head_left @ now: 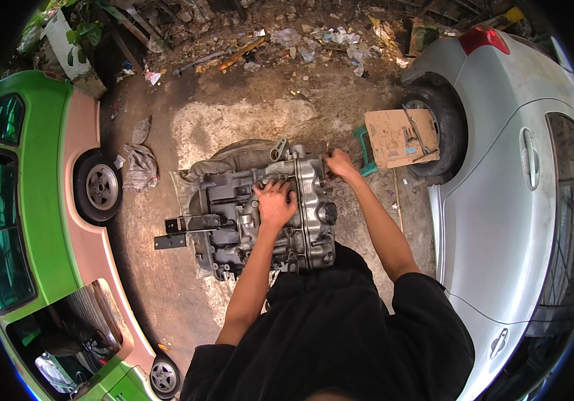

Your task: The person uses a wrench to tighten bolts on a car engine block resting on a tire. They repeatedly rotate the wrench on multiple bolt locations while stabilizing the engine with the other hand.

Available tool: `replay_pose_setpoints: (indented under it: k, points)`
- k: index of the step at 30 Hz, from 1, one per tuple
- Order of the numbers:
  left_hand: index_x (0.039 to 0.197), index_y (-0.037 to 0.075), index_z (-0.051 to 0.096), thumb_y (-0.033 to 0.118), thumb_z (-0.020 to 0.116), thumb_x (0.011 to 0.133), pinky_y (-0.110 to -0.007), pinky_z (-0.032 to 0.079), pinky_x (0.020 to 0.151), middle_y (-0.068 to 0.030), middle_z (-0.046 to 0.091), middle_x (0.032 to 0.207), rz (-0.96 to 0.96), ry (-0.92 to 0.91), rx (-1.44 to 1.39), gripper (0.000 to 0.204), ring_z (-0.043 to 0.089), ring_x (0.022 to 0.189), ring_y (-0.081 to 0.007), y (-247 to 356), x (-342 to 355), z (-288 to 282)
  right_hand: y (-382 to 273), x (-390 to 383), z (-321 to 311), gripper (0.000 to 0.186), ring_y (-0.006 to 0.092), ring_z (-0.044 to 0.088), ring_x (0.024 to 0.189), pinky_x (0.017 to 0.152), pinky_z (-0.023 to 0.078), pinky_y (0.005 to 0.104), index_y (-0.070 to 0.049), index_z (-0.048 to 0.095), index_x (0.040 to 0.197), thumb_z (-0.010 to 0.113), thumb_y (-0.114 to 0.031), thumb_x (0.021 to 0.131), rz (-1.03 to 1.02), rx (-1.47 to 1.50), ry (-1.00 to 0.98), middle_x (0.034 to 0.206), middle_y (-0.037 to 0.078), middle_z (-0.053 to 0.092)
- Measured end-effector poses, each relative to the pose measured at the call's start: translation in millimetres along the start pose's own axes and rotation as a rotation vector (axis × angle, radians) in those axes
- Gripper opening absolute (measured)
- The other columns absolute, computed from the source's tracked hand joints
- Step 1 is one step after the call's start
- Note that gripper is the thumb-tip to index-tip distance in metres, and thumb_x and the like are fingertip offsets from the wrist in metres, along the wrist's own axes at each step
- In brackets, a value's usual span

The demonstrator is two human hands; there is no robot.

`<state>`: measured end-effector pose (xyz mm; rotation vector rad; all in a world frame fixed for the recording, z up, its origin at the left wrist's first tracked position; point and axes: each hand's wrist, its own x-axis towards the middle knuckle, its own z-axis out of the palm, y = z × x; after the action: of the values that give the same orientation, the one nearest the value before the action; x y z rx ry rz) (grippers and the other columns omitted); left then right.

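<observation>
A grey metal car engine point(230, 200) lies on its side in front of me, its ribbed silver cover point(311, 200) toward the right. On top of the engine rests my left hand point(275, 202), its fingers slightly bent and apart against the metal. My right hand point(340, 164) is beside the far right end of the silver cover, fingers pressed together. A thin, short piece sticks up by its fingertips, too small to name. Two dark flat brackets point(170, 242) with holes jut from the engine's left side.
Grey cloth point(183, 190) lies under the engine. At the right, a cardboard sheet point(387, 137) bearing wrenches point(418, 132) covers a green stool point(367, 152). A silver car point(487, 200) stands right, a green and pink van point(80, 247) left. Litter point(300, 43) lies along the far edge.
</observation>
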<state>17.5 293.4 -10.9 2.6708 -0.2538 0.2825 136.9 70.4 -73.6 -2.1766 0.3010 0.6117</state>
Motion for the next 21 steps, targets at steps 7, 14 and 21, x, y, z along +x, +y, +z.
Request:
replay_pose_setpoints:
  k: [7, 14, 21]
  points:
    - [0.091, 0.004, 0.072, 0.02, 0.062, 0.077, -0.058, 0.031, 0.1, -0.0087, 0.07, 0.095, 0.01, 0.008, -0.011, 0.024, 0.061, 0.099, -0.0258, -1, 1, -1, -12, -7, -7, 0.033, 0.0211, 0.06, 0.048, 0.044, 0.048, 0.0388, 0.003, 0.051, 0.076, 0.061, -0.022, 0.095, 0.053, 0.145, -0.005, 0.067, 0.011, 0.057]
    - [0.091, 0.005, 0.072, 0.02, 0.062, 0.076, -0.056, 0.031, 0.1, -0.0084, 0.07, 0.096, 0.025, 0.027, -0.005, 0.023, 0.061, 0.099, -0.0252, -2, 0, 1, -17, -25, -5, 0.033, 0.0241, 0.063, 0.053, 0.046, 0.047, 0.0405, 0.002, 0.051, 0.078, 0.06, -0.024, 0.097, 0.045, 0.32, 0.034, 0.069, 0.011, 0.057]
    - [0.095, 0.006, 0.071, 0.024, 0.057, 0.081, -0.064, 0.027, 0.103, -0.0068, 0.068, 0.098, -0.009, -0.066, -0.027, 0.027, 0.059, 0.104, -0.0247, -3, 0, 1, -48, -79, -7, 0.032, 0.0469, 0.06, 0.095, 0.083, 0.048, 0.0505, 0.007, 0.058, 0.107, 0.056, -0.024, 0.098, -0.313, -0.213, 0.213, 0.099, 0.027, 0.063]
